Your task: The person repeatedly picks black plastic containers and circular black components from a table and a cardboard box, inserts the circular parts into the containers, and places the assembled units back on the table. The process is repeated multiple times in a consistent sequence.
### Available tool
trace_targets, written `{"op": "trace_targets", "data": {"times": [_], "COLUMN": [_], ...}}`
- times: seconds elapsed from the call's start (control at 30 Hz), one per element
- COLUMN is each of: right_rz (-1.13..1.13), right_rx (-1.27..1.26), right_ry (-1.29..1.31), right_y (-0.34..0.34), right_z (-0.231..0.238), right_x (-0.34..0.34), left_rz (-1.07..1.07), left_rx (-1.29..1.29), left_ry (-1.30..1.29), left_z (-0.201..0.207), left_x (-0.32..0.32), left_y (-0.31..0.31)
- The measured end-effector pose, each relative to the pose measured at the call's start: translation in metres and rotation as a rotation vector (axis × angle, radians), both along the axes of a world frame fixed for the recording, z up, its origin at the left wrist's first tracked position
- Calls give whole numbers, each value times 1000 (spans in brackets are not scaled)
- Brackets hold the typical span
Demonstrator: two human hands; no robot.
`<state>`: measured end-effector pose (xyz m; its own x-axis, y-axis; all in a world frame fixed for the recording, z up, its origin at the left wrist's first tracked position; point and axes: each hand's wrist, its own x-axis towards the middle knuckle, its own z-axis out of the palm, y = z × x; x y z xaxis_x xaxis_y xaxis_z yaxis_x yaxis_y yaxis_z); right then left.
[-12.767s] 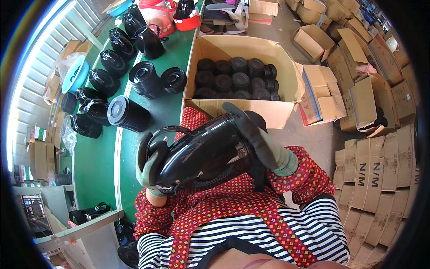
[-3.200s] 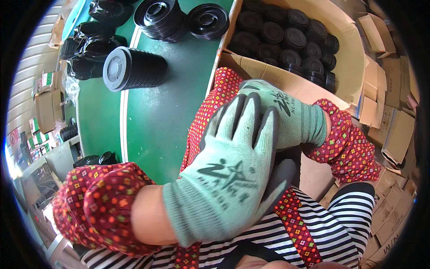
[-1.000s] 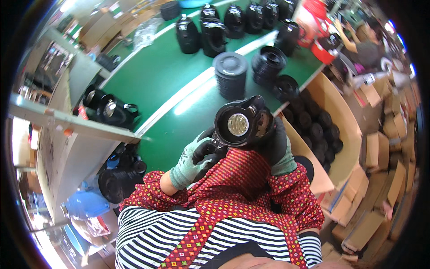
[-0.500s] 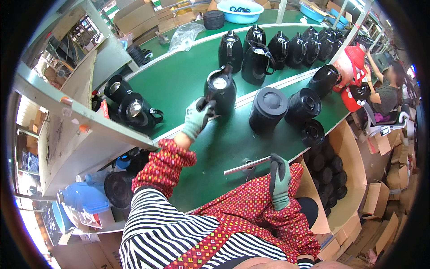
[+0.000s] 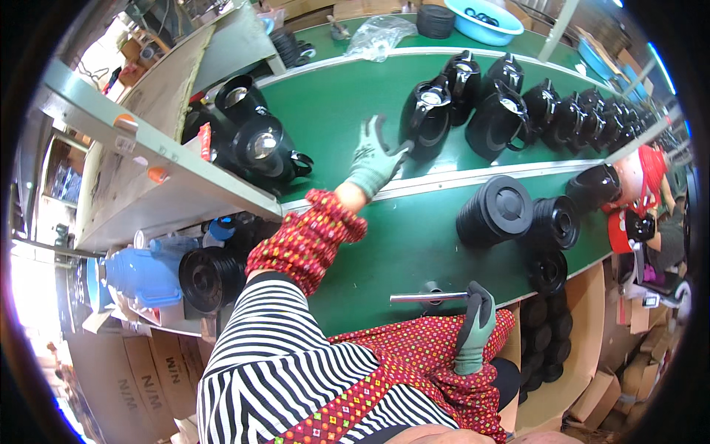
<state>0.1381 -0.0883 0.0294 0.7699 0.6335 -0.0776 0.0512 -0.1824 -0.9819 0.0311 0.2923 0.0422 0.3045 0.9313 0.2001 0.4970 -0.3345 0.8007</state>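
Note:
My left hand (image 5: 376, 159), in a grey-green glove with dark fingertips, is open over the green belt (image 5: 340, 96). Its fingers are spread just left of a glossy black thermos jug (image 5: 427, 122), which stands upright. Several more black jugs (image 5: 497, 122) stand to the right of that one. Low over the near worktop (image 5: 370, 259), my gloved right hand (image 5: 477, 329) is closed round the end of a thin silver metal rod (image 5: 414, 297), which points left. A small round metal piece (image 5: 433, 286) sits behind the rod, partly hidden by it.
A stack of black round lids (image 5: 494, 214) stands right of centre, with black ringed parts (image 5: 555, 222) beside it. A cardboard box (image 5: 584, 325) of black parts is at the near right. Two jugs (image 5: 266, 148) lie tilted by the metal post (image 5: 170, 170). A co-worker sits far right.
The jug by my left hand has gone from the near rail to the other jugs on the belt. My left hand has reached forward and let go of it. The view has swung left.

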Motion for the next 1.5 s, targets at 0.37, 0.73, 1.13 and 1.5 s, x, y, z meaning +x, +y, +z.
{"op": "trace_targets", "data": {"times": [0.37, 0.73, 1.13, 1.5], "right_rz": [65, 248, 195, 687], "right_rx": [59, 114, 329, 100], "right_ry": [-65, 124, 608, 471], "right_y": [-4, 23, -86, -138], "right_z": [-6, 97, 119, 155], "right_x": [4, -30, -14, 30], "left_rz": [571, -246, -824, -1556], "left_rx": [53, 449, 236, -1212], "left_ry": [522, 69, -414, -417], "left_z": [23, 99, 119, 22], "left_x": [-173, -115, -84, -52], "left_y": [26, -153, -278, -273]}}
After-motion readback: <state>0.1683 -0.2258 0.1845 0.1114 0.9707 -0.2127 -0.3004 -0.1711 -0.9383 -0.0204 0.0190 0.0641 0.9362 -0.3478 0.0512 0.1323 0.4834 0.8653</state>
